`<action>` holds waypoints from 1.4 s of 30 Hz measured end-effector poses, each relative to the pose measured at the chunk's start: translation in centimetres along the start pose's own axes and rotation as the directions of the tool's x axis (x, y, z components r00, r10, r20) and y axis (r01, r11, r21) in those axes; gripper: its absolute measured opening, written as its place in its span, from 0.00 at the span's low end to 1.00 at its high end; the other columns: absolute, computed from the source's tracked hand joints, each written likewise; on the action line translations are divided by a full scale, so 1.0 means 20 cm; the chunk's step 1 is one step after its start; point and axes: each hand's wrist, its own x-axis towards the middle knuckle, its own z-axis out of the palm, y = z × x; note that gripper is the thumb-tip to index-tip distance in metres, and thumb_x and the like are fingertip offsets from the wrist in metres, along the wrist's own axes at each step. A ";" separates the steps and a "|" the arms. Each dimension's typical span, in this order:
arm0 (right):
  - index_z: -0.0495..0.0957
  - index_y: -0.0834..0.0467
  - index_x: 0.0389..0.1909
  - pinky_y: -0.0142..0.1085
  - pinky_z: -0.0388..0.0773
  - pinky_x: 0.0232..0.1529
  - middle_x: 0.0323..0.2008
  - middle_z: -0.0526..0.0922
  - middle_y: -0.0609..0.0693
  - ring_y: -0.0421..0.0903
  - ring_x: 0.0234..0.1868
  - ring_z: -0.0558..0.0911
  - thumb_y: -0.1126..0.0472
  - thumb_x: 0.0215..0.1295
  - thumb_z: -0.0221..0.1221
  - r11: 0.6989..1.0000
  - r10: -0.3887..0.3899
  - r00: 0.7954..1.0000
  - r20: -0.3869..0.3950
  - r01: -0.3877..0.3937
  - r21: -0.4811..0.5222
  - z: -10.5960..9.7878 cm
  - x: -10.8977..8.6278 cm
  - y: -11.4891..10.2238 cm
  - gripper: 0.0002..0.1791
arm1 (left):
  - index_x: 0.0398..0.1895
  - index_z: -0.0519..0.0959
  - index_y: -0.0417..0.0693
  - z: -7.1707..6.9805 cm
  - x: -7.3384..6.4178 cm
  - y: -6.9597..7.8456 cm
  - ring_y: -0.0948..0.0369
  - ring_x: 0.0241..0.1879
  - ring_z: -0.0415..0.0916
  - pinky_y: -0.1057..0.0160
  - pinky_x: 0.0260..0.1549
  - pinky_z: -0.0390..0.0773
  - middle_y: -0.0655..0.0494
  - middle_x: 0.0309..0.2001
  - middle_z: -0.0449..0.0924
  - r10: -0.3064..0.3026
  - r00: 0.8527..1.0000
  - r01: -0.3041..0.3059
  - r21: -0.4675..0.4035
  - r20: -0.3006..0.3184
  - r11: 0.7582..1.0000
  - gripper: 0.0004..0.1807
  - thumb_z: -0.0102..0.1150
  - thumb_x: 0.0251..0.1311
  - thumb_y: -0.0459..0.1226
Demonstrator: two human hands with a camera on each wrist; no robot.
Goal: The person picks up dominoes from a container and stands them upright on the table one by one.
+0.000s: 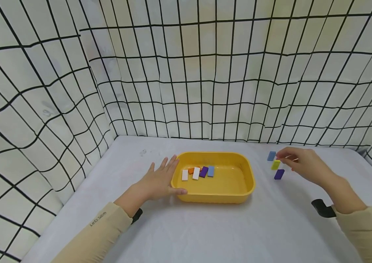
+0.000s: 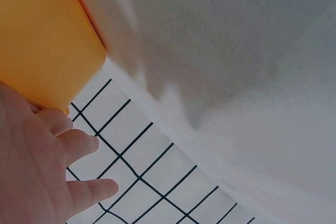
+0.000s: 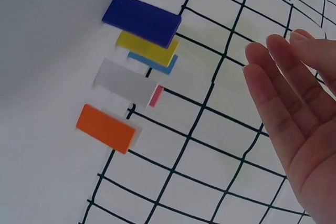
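My left hand [image 1: 159,180], fingers spread and straight, rests at the left end of a yellow plastic tray [image 1: 215,198]. The left wrist view shows those fingers against the tray's outer wall [image 2: 47,35]. Over on the right, my right hand [image 1: 306,164] hovers beside several small domino-like blocks standing on end. Among them are a purple block [image 1: 279,174], a yellow block [image 1: 275,164] and a blue block [image 1: 271,156]. An orange block [image 3: 106,128], a white block [image 3: 126,82] and a sliver of a red block [image 3: 156,96] appear in the right wrist view. Nothing shows between the right fingers.
Inside the tray, toward its left, lie white blocks [image 1: 185,175], a purple block [image 1: 204,171], a blue block [image 1: 211,171] and partly covered orange [image 1: 191,170]. A white cloth covers the table [image 1: 205,233]. White walls with black grid lines [image 1: 186,73] enclose the back and sides.
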 end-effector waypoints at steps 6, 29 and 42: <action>0.83 0.63 0.52 0.48 0.85 0.46 0.46 0.87 0.56 0.58 0.46 0.85 0.70 0.72 0.60 0.996 -0.071 0.996 -0.062 0.073 0.042 0.05 0.00 -0.09 0.11 | 0.84 0.40 0.42 0.00 0.00 0.00 0.45 0.81 0.33 0.31 0.72 0.34 0.49 0.83 0.34 0.003 1.000 -0.003 0.000 -0.001 1.000 0.65 0.56 0.58 0.73; 0.85 0.61 0.50 0.49 0.84 0.52 0.47 0.86 0.56 0.53 0.48 0.84 0.70 0.72 0.60 0.971 -0.153 0.987 0.040 0.143 0.191 0.32 0.18 -0.32 0.10 | 0.84 0.40 0.42 0.00 0.00 0.00 0.46 0.81 0.32 0.31 0.72 0.35 0.49 0.83 0.33 0.001 1.000 -0.001 0.009 0.006 1.000 0.66 0.55 0.58 0.73; 0.84 0.63 0.52 0.45 0.84 0.51 0.47 0.86 0.54 0.51 0.47 0.83 0.67 0.73 0.61 0.981 -0.121 0.984 0.133 0.098 0.165 0.44 0.25 -0.39 0.11 | 0.83 0.41 0.42 -0.01 0.00 0.01 0.45 0.81 0.33 0.31 0.72 0.35 0.49 0.83 0.33 -0.001 1.000 0.001 0.007 0.007 1.000 0.66 0.56 0.58 0.73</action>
